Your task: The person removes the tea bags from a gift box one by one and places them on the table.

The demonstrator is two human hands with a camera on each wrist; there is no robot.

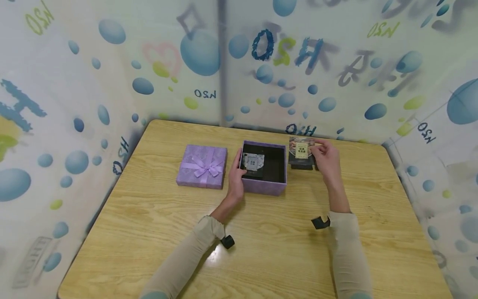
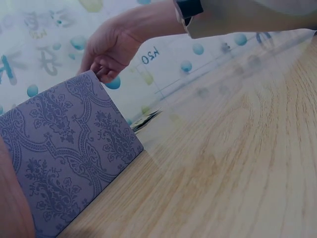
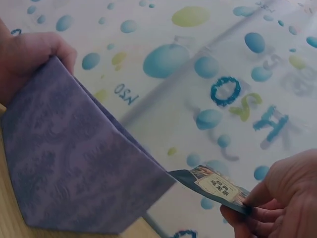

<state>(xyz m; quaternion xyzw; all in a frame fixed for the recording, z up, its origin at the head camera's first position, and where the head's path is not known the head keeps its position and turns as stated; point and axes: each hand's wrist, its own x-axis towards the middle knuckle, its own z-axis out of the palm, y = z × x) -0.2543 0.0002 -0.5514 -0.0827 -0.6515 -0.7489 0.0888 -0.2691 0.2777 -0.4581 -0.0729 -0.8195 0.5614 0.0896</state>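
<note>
A purple patterned gift box (image 1: 264,189) stands uncovered at the table's far middle. My left hand (image 1: 236,176) grips its left wall, with the thumb over the rim. Inside, at the left, lies a dark tea packet (image 1: 253,162) with a pale label. Just right of the box, my right hand (image 1: 327,160) pinches the right edge of another tea packet (image 1: 301,148), which has a yellowish label and a colourful picture. In the right wrist view, thumb and fingers hold this packet (image 3: 215,184) tilted near the box corner. Beneath it in the head view shows dark packaging (image 1: 301,167).
The purple box lid (image 1: 203,167), tied with a lilac ribbon bow, lies left of the box. Bare wooden tabletop (image 1: 276,245) stretches in front of both arms. Printed wall sheeting (image 1: 257,104) rises behind the far table edge.
</note>
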